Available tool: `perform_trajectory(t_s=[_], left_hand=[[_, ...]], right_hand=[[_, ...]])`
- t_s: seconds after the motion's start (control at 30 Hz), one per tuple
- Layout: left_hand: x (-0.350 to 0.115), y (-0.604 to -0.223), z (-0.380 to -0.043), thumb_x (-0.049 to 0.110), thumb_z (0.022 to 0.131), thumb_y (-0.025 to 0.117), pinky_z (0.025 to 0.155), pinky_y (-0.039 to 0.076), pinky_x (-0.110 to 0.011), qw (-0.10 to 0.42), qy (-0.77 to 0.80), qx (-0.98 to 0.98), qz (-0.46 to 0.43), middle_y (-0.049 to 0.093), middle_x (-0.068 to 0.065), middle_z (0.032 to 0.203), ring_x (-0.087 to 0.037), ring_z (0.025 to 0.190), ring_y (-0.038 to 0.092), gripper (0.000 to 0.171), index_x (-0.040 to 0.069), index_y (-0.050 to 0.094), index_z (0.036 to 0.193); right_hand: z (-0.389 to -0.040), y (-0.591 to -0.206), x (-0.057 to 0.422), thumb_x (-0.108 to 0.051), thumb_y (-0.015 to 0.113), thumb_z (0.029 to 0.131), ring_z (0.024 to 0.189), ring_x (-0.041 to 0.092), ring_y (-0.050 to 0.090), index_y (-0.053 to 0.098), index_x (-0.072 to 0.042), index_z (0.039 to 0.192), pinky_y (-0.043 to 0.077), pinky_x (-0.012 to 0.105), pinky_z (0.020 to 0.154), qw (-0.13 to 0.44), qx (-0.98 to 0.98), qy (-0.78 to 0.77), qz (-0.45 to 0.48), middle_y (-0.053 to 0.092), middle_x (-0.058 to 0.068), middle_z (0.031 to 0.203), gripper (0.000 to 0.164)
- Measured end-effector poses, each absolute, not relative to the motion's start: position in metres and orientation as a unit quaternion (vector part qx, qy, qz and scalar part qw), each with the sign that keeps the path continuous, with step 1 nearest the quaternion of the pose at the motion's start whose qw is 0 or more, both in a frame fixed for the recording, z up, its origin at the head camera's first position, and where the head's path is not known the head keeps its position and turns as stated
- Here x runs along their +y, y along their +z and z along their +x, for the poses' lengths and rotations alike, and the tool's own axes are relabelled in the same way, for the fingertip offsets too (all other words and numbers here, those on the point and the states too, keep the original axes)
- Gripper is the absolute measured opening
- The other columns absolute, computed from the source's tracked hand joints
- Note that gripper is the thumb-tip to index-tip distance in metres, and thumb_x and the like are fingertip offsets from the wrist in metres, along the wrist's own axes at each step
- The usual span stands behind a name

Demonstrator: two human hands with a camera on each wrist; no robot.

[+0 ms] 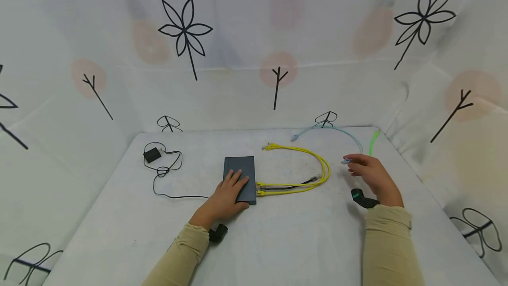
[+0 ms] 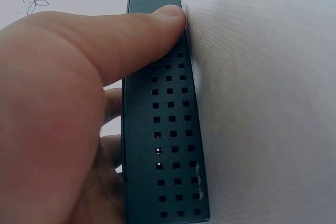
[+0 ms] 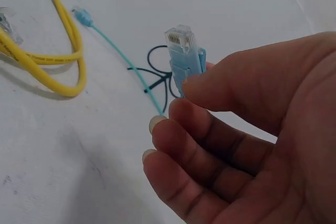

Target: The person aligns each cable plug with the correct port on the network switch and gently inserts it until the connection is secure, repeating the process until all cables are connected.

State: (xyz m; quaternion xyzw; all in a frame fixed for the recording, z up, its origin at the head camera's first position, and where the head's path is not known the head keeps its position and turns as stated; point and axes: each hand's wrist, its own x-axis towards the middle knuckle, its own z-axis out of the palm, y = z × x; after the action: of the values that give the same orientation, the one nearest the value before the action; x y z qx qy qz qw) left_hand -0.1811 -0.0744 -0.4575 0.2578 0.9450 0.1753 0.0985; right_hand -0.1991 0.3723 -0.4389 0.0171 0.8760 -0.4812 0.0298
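Note:
A dark network switch (image 1: 247,164) lies on the table, a row of square vent holes along its near side (image 2: 173,129). My left hand (image 1: 227,195) rests on it, fingers spread over the top and the thumb against the vented side. My right hand (image 1: 369,173) is raised over the table at the right. Between thumb and index finger it pinches the clear-tipped plug (image 3: 184,59) of a light blue Ethernet cable (image 1: 341,130). The other end's plug (image 3: 82,16) lies on the table further back. Yellow Ethernet cables (image 1: 326,167) and a black cable (image 1: 291,186) run from the switch's right side.
On the left lies a black power adapter (image 1: 152,155) with its cord looped, running toward the switch. A bright green strip (image 1: 373,142) lies at the back right. White fabric walls (image 1: 238,100) with black plant drawings enclose the back and sides of the table.

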Motion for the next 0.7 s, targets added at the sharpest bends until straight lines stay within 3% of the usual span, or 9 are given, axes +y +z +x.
perform_trajectory(t_s=[0.23, 0.53, 0.7], left_hand=[[-0.075, -0.459, -0.181, 0.045, 0.091, 0.064, 0.113, 0.023, -0.062, 0.099, 0.175, 0.946, 0.253, 0.013, -0.009, 0.164, -0.035, 0.151, 0.004, 0.078, 0.02, 0.028, 0.155], [-0.076, -0.461, -0.181, 0.045, 0.091, 0.065, 0.112, 0.025, -0.063, 0.094, 0.176, 0.945, 0.26, 0.014, -0.012, 0.163, -0.037, 0.151, 0.006, 0.078, 0.018, 0.029, 0.154], [-0.076, -0.462, -0.181, 0.045, 0.092, 0.064, 0.113, 0.025, -0.062, 0.09, 0.177, 0.945, 0.26, 0.014, -0.011, 0.163, -0.037, 0.151, 0.006, 0.076, 0.018, 0.029, 0.154]], right_hand=[[-0.205, -0.442, 0.358, -0.023, 0.049, 0.102, 0.103, 0.027, 0.053, 0.051, -0.002, 0.137, 0.049, 0.031, 0.08, 0.048, 0.893, -0.447, 0.012, 0.053, 0.023, 0.131, 0.041], [-0.208, -0.432, 0.336, -0.024, 0.056, 0.098, 0.102, 0.029, 0.053, 0.059, -0.01, 0.129, 0.043, 0.032, 0.076, 0.054, 0.924, -0.379, 0.026, 0.059, 0.018, 0.119, 0.034], [-0.208, -0.43, 0.328, -0.024, 0.058, 0.097, 0.108, 0.035, 0.052, 0.062, -0.01, 0.126, 0.045, 0.044, 0.083, 0.038, 0.933, -0.357, 0.023, 0.056, 0.021, 0.121, 0.032]])
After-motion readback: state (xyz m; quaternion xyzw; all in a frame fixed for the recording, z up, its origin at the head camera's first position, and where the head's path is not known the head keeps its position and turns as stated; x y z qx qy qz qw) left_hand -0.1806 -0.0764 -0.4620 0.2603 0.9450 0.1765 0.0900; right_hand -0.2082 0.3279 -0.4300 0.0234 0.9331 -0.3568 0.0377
